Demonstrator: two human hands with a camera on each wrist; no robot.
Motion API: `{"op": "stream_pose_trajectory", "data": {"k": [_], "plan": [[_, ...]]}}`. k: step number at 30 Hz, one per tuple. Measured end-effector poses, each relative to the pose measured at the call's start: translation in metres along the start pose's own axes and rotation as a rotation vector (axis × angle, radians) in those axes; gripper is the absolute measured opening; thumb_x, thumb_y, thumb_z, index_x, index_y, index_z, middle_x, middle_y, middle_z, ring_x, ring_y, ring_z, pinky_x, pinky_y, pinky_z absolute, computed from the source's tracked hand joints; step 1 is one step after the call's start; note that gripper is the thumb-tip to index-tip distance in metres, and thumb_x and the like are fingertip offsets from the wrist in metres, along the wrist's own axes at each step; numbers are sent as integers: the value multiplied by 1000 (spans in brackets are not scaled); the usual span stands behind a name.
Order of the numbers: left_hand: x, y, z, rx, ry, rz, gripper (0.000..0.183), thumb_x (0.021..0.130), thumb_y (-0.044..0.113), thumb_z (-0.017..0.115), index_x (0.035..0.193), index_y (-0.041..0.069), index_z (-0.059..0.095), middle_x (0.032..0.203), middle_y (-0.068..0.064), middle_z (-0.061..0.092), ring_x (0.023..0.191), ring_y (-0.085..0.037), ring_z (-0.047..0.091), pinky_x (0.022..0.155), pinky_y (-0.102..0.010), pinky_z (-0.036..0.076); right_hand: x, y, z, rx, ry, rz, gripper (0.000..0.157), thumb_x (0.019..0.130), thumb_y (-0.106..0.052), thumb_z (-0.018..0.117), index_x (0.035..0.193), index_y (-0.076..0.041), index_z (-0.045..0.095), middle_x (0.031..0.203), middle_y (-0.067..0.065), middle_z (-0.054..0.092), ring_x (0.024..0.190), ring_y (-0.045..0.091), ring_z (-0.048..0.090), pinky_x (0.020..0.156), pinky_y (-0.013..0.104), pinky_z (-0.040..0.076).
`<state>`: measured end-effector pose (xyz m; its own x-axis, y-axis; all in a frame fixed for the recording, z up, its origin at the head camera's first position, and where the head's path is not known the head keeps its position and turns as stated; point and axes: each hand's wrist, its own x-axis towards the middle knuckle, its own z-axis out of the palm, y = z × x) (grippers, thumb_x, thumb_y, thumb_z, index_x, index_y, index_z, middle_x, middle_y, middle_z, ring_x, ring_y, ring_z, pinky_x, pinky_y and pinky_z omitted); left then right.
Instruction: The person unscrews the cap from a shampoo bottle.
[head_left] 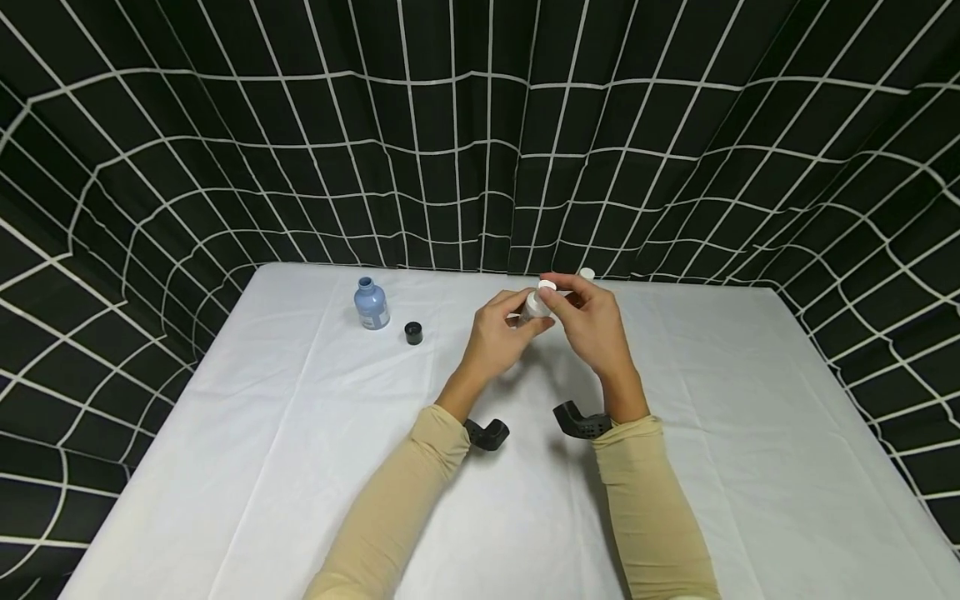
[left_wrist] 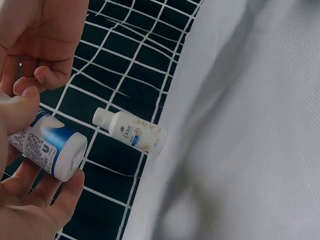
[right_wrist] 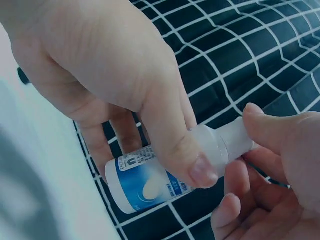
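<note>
My left hand (head_left: 491, 335) grips a small white lotion bottle (right_wrist: 150, 182) with a blue label, raised above the table and tilted. Its white cap (right_wrist: 234, 140) is pinched between the thumb and fingers of my right hand (head_left: 597, 323), at the bottle's neck end. In the left wrist view the bottle's base points outward past the left fingers, while its cap end is out of sight. A second white bottle (left_wrist: 137, 131), marked Dove and capped, stands behind the hands; in the head view only its top shows past the right hand.
On the left of the white-covered table (head_left: 300, 467) stands a blue bottle (head_left: 372, 307) with an open mouth. A black cap (head_left: 413, 333) lies beside it. A black curtain (head_left: 465, 117) with a white grid borders the table at the back and sides.
</note>
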<state>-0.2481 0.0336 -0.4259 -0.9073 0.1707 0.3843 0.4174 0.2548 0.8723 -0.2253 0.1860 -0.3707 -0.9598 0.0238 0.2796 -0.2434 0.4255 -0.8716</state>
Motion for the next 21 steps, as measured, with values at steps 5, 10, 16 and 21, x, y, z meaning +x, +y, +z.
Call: {"op": "stream_pose_trajectory", "data": {"k": [5, 10, 16, 21], "plan": [[0, 3, 0, 6, -5, 5, 46, 86, 32, 84, 129, 19, 72, 115, -1, 71, 105, -13, 67, 86, -24, 60, -1, -2, 1, -8, 39, 13, 37, 93, -34, 76, 122, -12, 74, 98, 6, 69, 74, 13, 59, 57, 18, 43], [0, 5, -3, 3, -35, 13, 45, 88, 30, 82, 130, 17, 71, 118, -2, 70, 107, -14, 66, 88, -24, 60, -1, -1, 4, -14, 72, -18, 33, 92, -30, 78, 118, -9, 75, 82, 8, 66, 66, 7, 53, 52, 18, 39], [3, 4, -10, -11, -121, 40, 45, 91, 30, 79, 133, 16, 68, 121, -1, 70, 110, -14, 66, 90, -23, 59, -2, -2, 4, -55, 96, -109, 27, 92, -23, 77, 114, -7, 77, 81, -1, 59, 65, 8, 48, 52, 18, 36], [5, 3, -16, -53, -173, 29, 47, 90, 27, 80, 134, 15, 68, 121, -2, 70, 109, -13, 68, 90, -20, 60, -3, -5, 5, -39, 58, -118, 26, 94, -23, 75, 114, -7, 77, 81, -1, 57, 67, 11, 46, 53, 18, 35]]}}
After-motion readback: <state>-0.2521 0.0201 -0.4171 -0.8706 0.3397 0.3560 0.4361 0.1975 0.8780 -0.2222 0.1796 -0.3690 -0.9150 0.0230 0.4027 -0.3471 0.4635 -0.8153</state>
